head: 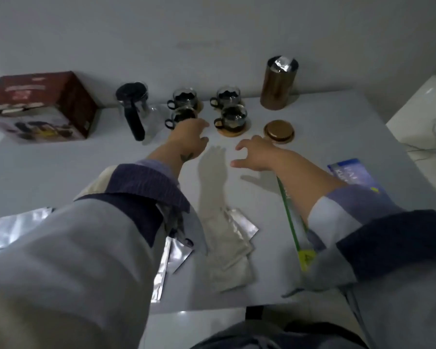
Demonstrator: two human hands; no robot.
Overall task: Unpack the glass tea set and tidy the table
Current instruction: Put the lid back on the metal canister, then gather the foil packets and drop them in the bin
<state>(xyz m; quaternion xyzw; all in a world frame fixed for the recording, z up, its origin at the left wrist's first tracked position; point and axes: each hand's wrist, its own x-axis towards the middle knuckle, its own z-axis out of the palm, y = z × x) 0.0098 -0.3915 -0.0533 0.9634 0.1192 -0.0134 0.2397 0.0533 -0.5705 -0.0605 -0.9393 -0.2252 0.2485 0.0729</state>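
Note:
Several glass cups with dark handles stand in a cluster at the far middle of the table (337,137), some on round wooden coasters; the near right cup (233,118) sits on a coaster. A glass teapot (136,109) with a black lid and handle stands to their left. My left hand (190,137) reaches over the near left cup (180,117) with fingers apart; whether it touches the cup I cannot tell. My right hand (256,153) hovers open above the table, just before a loose wooden lid (279,131).
A red cardboard box (40,107) stands at the far left. A copper canister (278,83) with foil inside is at the far right. Silver foil bags (234,222) lie near me, a blue booklet (350,172) at right, a green strip (291,220) under my right arm.

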